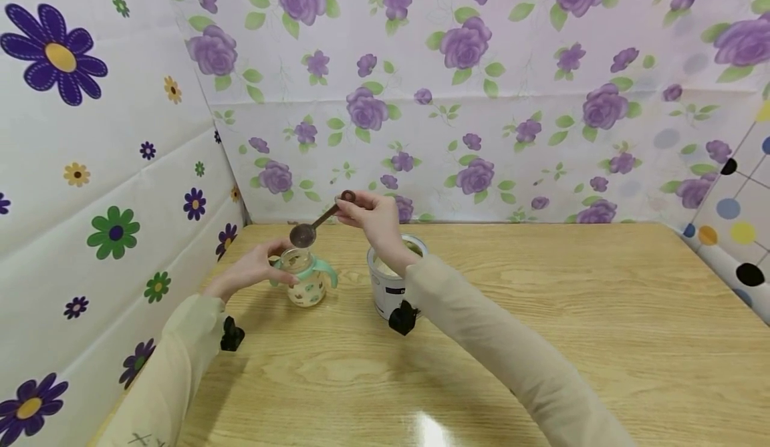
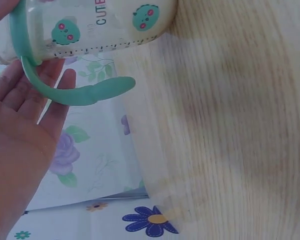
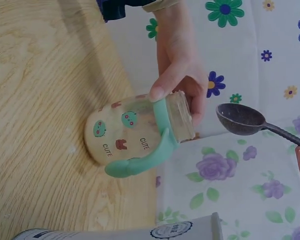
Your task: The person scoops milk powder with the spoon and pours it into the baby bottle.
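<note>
A clear baby bottle (image 1: pixel 308 294) with mint-green handles and small cartoon prints stands lidless on the table, pale contents low inside. My left hand (image 1: pixel 257 268) holds it round the neck; in the right wrist view the thumb (image 3: pixel 159 93) presses the green collar (image 3: pixel 162 116). Between the thumb and fingers of my right hand (image 1: pixel 380 225) is the handle of a dark brown measuring spoon (image 1: pixel 303 236). Its bowl is just above the bottle's open mouth, and the dark inside shows with pale specks on it.
An open white can (image 1: pixel 385 294), pale powder inside, stands to the right of the bottle, partly behind my right forearm. The wooden table (image 1: pixel 541 313) runs to a flowered sheet (image 1: pixel 469 126) at the back and another at the left.
</note>
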Action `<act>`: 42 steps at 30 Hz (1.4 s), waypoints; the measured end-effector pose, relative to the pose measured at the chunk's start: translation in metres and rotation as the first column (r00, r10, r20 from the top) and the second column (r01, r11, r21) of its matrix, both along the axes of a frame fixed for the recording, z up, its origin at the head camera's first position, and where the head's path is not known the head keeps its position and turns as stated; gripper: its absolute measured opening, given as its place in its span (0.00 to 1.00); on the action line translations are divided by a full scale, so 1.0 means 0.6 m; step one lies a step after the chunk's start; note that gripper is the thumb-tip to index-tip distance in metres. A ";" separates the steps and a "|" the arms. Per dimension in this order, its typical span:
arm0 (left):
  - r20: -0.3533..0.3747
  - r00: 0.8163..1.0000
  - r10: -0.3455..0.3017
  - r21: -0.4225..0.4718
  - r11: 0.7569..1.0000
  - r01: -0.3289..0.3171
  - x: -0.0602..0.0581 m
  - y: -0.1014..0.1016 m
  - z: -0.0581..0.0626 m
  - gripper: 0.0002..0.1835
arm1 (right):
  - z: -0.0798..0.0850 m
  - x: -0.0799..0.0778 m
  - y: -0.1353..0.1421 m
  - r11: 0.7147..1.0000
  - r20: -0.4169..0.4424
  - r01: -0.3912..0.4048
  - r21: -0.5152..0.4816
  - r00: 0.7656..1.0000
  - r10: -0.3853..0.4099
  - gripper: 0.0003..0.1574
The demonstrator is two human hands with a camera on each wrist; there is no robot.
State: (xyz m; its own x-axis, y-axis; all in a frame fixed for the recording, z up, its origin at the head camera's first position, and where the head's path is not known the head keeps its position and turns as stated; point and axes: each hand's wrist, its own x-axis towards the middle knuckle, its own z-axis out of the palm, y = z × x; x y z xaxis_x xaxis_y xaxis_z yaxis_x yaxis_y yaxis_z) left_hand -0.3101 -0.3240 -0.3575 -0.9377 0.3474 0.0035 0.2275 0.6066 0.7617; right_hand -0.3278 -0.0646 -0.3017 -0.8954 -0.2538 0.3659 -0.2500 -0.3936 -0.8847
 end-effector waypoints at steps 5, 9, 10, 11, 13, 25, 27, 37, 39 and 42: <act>0.007 1.000 -0.004 -0.004 1.000 0.004 0.000 -0.001 -0.002 0.34 | 0.002 0.001 0.012 0.999 0.018 0.027 -0.034 0.999 -0.026 0.16; 0.007 1.000 -0.001 0.011 1.000 0.001 0.001 -0.004 -0.006 0.39 | -0.037 -0.053 0.016 0.997 -0.015 0.037 -0.074 0.999 -0.038 0.13; 0.006 1.000 -0.001 0.016 1.000 0.001 0.000 -0.004 -0.007 0.39 | -0.044 -0.065 0.018 0.996 -0.015 0.042 -0.082 0.999 -0.043 0.12; 0.003 1.000 -0.005 0.021 1.000 0.005 0.000 -0.004 -0.007 0.39 | -0.054 -0.080 0.022 0.995 -0.024 0.041 -0.090 0.999 -0.043 0.12; -0.002 1.000 -0.014 0.033 0.999 0.014 0.000 -0.005 -0.007 0.38 | -0.072 -0.108 0.030 0.994 -0.053 0.039 -0.099 0.998 -0.045 0.12; -0.006 1.000 -0.025 0.033 0.999 0.025 -0.001 -0.011 -0.004 0.41 | -0.001 -0.024 0.108 0.986 0.005 0.104 -0.133 0.995 -0.104 0.11; -0.005 0.999 -0.032 0.052 0.998 0.032 0.000 -0.011 0.002 0.41 | 0.009 -0.007 0.116 0.985 0.018 0.131 -0.112 0.991 -0.130 0.12; -0.110 0.991 -0.077 0.089 0.992 0.087 0.002 0.024 0.052 0.40 | 0.003 -0.006 0.157 0.980 -0.069 0.168 -0.111 0.982 -0.176 0.09; -0.124 0.988 -0.096 0.091 0.990 0.108 0.003 0.040 0.062 0.40 | 0.002 -0.005 0.166 0.979 -0.097 0.177 -0.102 0.978 -0.187 0.08; -0.161 0.977 -0.139 0.082 0.985 0.153 0.006 0.066 0.070 0.41 | 0.000 -0.002 0.176 0.979 -0.136 0.187 -0.076 0.971 -0.196 0.08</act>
